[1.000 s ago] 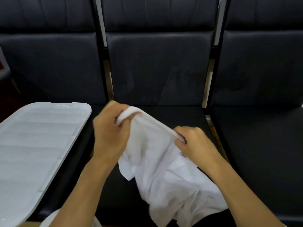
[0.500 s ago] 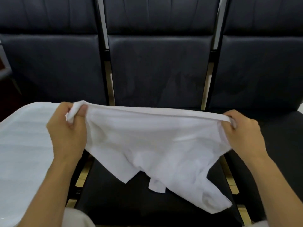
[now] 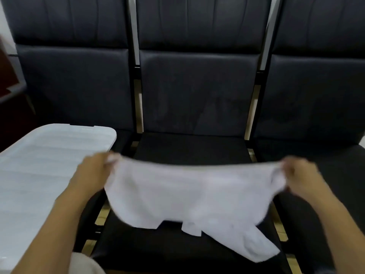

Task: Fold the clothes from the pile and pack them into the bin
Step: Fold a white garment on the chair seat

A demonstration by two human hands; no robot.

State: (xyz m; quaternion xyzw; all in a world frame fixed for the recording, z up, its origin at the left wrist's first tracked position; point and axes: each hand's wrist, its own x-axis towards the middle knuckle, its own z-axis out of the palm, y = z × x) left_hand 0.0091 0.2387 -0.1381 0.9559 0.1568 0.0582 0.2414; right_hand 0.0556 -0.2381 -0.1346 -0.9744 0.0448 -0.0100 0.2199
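The left hand (image 3: 92,171) and right hand (image 3: 302,175) each grip a top corner of the white garment (image 3: 187,196), fingers curled round it. It hangs stretched above the black seat (image 3: 189,149).

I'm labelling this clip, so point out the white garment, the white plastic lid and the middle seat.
white garment (image 3: 189,194): head view, centre of the cloth.
white plastic lid (image 3: 39,175): head view, ribbed top.
middle seat (image 3: 189,149): head view, bare cushion.

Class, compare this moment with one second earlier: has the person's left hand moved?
Yes. The left hand, gripping the white garment, has swung out to the left, from in front of the middle seat to the edge of the white lid.
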